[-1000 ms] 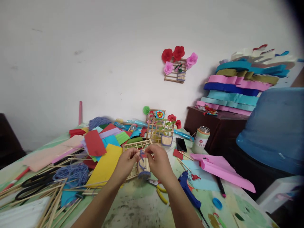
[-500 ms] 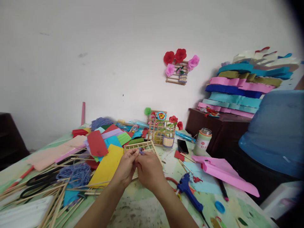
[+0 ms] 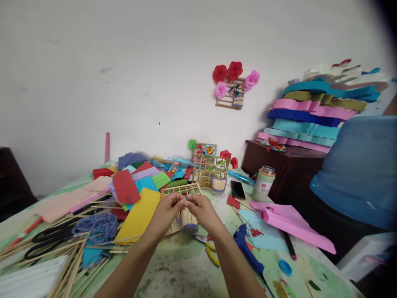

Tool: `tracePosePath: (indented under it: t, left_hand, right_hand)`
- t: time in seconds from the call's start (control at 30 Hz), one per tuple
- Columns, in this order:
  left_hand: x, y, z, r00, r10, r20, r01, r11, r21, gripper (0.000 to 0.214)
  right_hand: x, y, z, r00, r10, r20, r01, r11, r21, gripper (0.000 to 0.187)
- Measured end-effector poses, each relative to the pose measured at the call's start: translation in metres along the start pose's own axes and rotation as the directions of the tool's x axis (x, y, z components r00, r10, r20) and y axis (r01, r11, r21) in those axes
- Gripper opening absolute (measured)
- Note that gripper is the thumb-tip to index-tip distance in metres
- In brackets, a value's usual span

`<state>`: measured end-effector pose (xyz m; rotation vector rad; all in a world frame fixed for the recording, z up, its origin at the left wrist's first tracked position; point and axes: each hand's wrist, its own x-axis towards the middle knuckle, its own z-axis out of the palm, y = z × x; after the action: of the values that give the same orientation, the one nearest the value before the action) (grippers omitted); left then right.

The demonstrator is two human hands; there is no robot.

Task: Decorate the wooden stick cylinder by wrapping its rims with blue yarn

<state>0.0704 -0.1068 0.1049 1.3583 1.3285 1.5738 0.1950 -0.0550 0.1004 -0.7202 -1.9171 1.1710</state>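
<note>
My left hand (image 3: 168, 209) and my right hand (image 3: 203, 210) meet fingertip to fingertip over the table. Both pinch a small bit of blue-purple yarn (image 3: 186, 198); how it runs between the fingers is hard to make out. Just beneath hangs or rests a small piece made of wooden sticks (image 3: 187, 217), its lower edge wrapped in the same coloured yarn. Behind the hands lies a lattice of wooden sticks (image 3: 198, 189), partly covered by them. Scissors (image 3: 212, 253) with yellow handles lie beside my right wrist, which hides part of them.
A blue glue gun (image 3: 248, 248) lies to the right, near a phone (image 3: 237, 189) and a bottle (image 3: 263, 184). Coloured paper (image 3: 138, 217), tangled yarn (image 3: 96, 227), black-handled scissors (image 3: 46, 238) and loose sticks (image 3: 74, 265) cover the left. A flowered lattice (image 3: 209, 171) stands behind.
My hands have drawn slightly apart into a fingertip pinch, with the right hand turned. The stick piece and the yellow scissor handles now show below them.
</note>
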Motion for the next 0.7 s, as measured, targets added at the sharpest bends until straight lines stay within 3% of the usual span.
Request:
tracePosePath:
  t: [0.17, 0.47, 0.7]
  left_hand:
    - [0.0014, 0.0018, -0.0022, 1.000, 0.014, 0.023, -0.015, 0.998, 0.069, 0.019]
    - [0.0006, 0.0027, -0.0044, 0.994, 0.055, 0.091, -0.064, 0.993, 0.098, 0.019]
    - [-0.0006, 0.0055, -0.0102, 0.979, 0.114, 0.167, -0.155, 0.954, 0.258, 0.012]
  right_hand:
    - [-0.0008, -0.0028, -0.0090, 1.000, -0.010, -0.022, 0.009, 0.998, -0.057, 0.021]
    - [-0.0037, -0.0048, -0.0060, 0.991, 0.057, 0.117, -0.074, 0.986, 0.150, 0.018]
    - [-0.0036, -0.0064, -0.0045, 0.999, 0.022, -0.028, -0.023, 1.000, -0.011, 0.015]
